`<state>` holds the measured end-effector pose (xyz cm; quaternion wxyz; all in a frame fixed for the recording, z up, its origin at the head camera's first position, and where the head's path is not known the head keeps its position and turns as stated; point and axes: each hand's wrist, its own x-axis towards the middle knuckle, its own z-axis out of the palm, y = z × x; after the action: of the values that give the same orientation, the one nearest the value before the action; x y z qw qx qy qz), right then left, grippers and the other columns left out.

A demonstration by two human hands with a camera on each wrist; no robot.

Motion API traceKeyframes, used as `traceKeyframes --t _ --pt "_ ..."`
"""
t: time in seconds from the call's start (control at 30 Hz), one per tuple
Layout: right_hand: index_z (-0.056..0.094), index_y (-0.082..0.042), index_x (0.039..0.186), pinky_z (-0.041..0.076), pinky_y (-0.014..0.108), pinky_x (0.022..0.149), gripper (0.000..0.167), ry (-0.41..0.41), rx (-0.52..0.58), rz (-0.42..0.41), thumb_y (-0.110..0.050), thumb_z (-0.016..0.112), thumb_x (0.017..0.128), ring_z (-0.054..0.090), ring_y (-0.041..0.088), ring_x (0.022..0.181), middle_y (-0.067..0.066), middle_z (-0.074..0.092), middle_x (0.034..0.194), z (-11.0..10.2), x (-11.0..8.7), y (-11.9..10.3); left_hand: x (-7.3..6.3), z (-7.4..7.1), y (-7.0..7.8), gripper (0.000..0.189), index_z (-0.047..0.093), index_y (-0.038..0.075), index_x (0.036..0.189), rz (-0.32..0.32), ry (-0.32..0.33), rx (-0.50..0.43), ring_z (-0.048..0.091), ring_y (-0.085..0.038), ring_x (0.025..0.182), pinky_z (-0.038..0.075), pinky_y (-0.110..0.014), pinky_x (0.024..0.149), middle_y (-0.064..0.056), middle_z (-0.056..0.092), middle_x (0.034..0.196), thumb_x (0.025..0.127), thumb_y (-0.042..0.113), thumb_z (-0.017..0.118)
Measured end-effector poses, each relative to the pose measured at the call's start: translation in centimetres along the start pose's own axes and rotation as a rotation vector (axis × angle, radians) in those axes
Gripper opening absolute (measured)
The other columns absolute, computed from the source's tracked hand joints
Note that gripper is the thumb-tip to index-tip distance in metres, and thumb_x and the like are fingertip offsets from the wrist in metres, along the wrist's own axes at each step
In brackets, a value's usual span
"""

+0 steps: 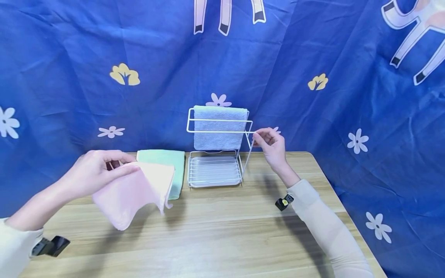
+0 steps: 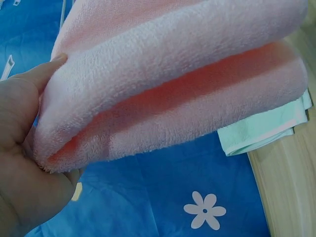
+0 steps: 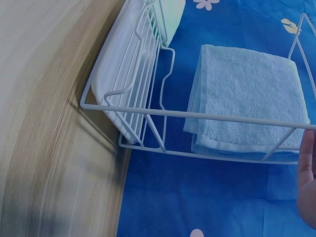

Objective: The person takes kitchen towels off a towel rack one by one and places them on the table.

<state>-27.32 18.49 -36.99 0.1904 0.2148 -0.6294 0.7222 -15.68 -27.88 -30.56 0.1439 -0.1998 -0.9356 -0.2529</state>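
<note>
A folded pink towel [image 1: 139,185] hangs in the air from my left hand [image 1: 101,170], pinched between thumb and fingers. In the left wrist view the pink towel [image 2: 173,74] shows its open fold. My right hand [image 1: 272,148] holds the upper right corner of a white wire rack [image 1: 222,132]. Over the rack's back bar drapes a light blue towel [image 1: 219,141]; the right wrist view shows this blue towel [image 3: 252,98] from the side. Behind the pink towel, a folded mint green towel [image 1: 179,170] lies on the table, partly hidden.
At the rack's base sits a white tray [image 1: 213,182] under wires. The wooden table [image 1: 222,231] meets a blue patterned cloth [image 1: 167,77] along its back edge and right side.
</note>
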Motion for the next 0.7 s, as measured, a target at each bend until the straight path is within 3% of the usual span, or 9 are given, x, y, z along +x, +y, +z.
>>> traceKeyframes --t 0.1,0.33,0.7 --pt "0.073 -0.006 0.099 0.065 0.031 0.072 0.019 0.0 0.001 -0.002 0.011 0.066 0.097 0.073 0.01 0.071 -0.002 0.075 0.081 0.0 -0.1 0.0 -0.5 0.3 0.1 0.01 0.081 0.026 0.099 0.021 -0.006 -0.002 0.051 0.005 0.063 0.039 -0.018 0.055 0.018 0.062 0.068 0.089 0.023 0.084" --pt "0.073 -0.014 0.097 0.064 0.026 0.071 0.027 -0.008 -0.003 -0.01 0.011 0.066 0.097 0.072 0.008 0.071 -0.004 0.074 0.081 0.0 -0.1 -0.2 -2.3 1.2 0.2 0.017 0.078 0.03 0.097 0.053 -0.06 -0.113 0.053 0.001 0.063 0.041 -0.018 0.057 0.02 0.064 0.074 0.092 0.013 0.08" --pt "0.073 -0.012 0.098 0.064 0.028 0.07 0.024 -0.011 -0.003 -0.008 0.011 0.066 0.096 0.071 0.009 0.07 -0.005 0.074 0.081 0.1 0.1 0.0 -5.3 1.6 0.5 0.025 0.079 0.035 0.098 0.058 -0.07 -0.124 0.058 0.004 0.072 0.043 -0.014 0.063 0.022 0.067 0.078 0.089 0.011 0.082"
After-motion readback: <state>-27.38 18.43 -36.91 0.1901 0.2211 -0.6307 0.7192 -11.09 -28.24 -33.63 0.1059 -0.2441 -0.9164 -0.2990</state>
